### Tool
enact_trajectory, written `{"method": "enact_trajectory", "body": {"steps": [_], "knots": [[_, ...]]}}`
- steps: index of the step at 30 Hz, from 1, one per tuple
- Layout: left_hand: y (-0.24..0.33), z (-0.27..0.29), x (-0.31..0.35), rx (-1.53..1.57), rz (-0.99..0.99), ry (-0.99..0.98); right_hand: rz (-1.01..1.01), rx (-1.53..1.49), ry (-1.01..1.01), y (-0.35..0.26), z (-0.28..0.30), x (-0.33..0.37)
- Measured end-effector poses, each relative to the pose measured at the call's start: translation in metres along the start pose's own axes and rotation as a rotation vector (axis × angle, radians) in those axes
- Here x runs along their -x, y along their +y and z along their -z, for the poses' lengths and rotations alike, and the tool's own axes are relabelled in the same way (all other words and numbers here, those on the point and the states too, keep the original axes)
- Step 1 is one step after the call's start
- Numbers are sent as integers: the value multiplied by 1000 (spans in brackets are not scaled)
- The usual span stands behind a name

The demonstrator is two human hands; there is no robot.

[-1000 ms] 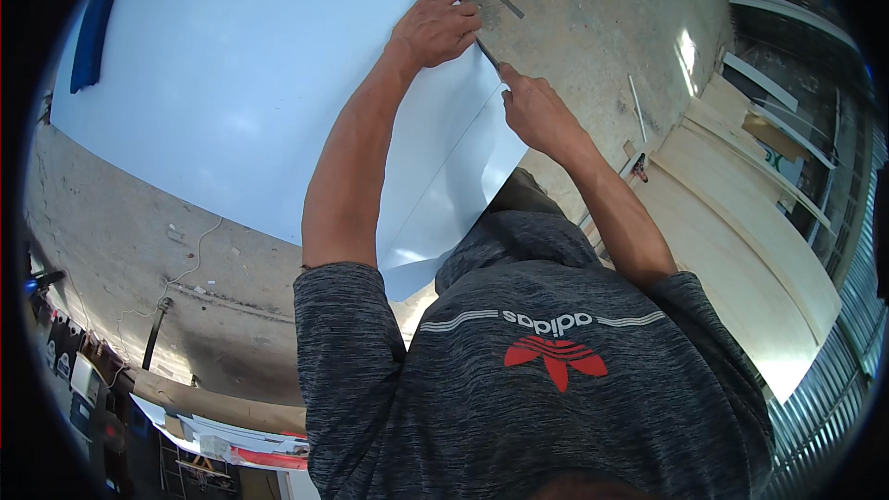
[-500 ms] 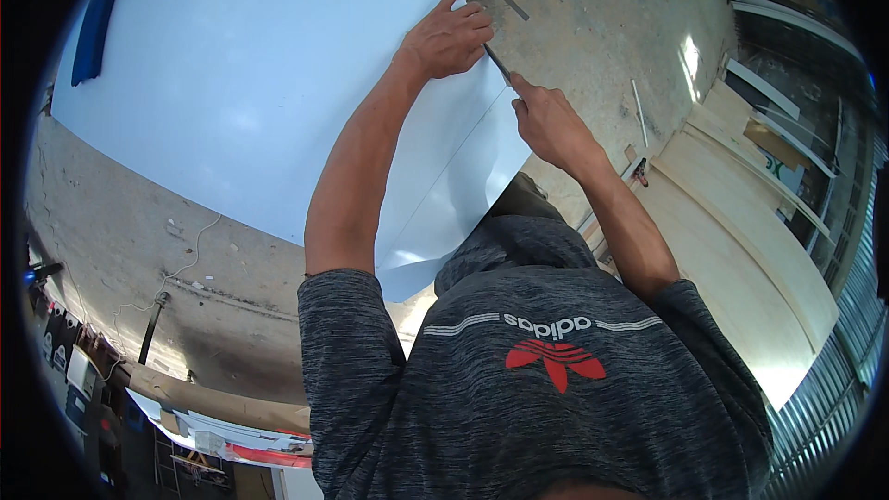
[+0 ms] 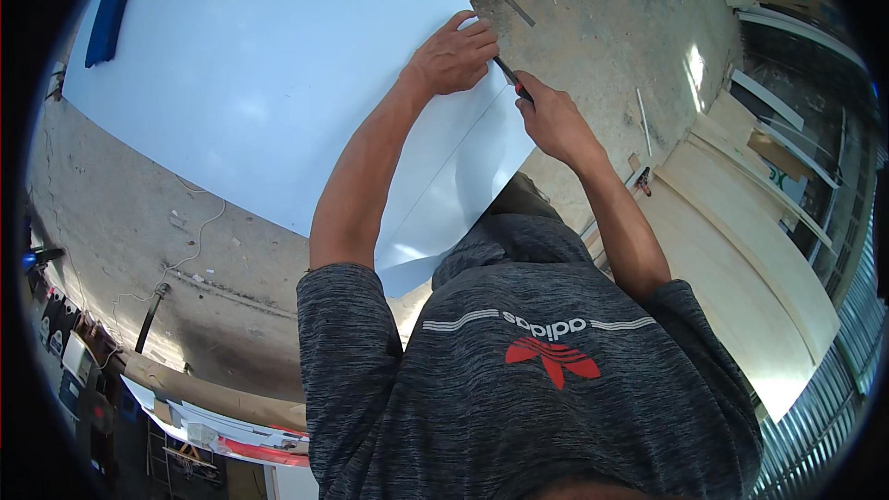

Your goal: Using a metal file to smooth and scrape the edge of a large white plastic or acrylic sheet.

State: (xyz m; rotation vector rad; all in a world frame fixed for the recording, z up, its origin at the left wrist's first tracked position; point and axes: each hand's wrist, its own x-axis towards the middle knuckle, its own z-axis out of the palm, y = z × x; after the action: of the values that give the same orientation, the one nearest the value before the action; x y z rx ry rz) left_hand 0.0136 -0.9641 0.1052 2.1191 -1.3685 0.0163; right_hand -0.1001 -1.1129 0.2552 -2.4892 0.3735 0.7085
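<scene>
A large, smooth white sheet (image 3: 241,120) spreads across the left and middle of the view. A thin dark line runs over its near right part, where the surface bends and shines. My left hand (image 3: 452,57) grips the sheet's right edge, its fingers curled closed there. In my closed right hand (image 3: 557,128) is a slim dark tool with a red patch near the grip (image 3: 508,70). It slants up and left along the sheet's edge, its far end by my left fingers. The tool's exact kind cannot be made out, and my right palm hides part of its handle.
A blue strip (image 3: 116,5) lies on the sheet's far left. Pale curved wooden panels (image 3: 732,250) stand at right, with a small red-and-black tool (image 3: 644,181) beside them. A flat dark bar (image 3: 519,10) rests on the concrete floor. A white cord (image 3: 199,245) trails at left.
The whole scene sits slightly lower in the picture. More of the dark tool and its red patch shows by my right hand. Both hands keep their grips near the sheet's edge.
</scene>
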Motion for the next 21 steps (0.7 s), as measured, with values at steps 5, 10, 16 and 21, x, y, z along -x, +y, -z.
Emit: {"method": "enact_trajectory", "body": {"steps": [5, 10, 16, 21], "knots": [[3, -2, 8, 32, 44, 58, 78, 205, 15, -3, -4, 15], [4, 3, 1, 11, 73, -82, 4, 265, -27, -6, -11, 9], [4, -1, -6, -81, -6, -60, 86, 164, -12, 11, -13, -22], [4, -7, 4, -64, -69, 89, 27, 171, -17, -9, 0, 13]]}}
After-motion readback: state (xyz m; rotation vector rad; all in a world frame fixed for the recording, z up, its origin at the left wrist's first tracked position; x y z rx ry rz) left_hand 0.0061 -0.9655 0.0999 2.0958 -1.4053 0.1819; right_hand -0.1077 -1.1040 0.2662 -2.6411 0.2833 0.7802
